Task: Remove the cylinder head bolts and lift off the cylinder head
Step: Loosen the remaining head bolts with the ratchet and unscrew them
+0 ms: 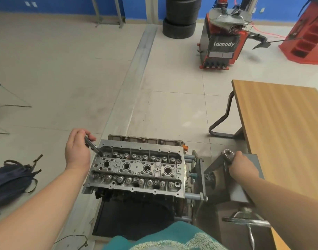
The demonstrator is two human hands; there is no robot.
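Left hand [77, 150]: fingers curled round the upper shaft of a socket driver [93, 146]; tool's long axis slants down and to the right, tip seated at the far-left corner of the cylinder head [136, 168], just beside the hand; head lies lengthwise left to right on the engine stand [232, 177]; right hand [242, 166]: grips the stand's top, well apart from the bolts; left hand nearer.

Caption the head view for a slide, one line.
Left hand holds a bolt at the cylinder head's far-left corner; right hand grips the ratchet by the engine stand.
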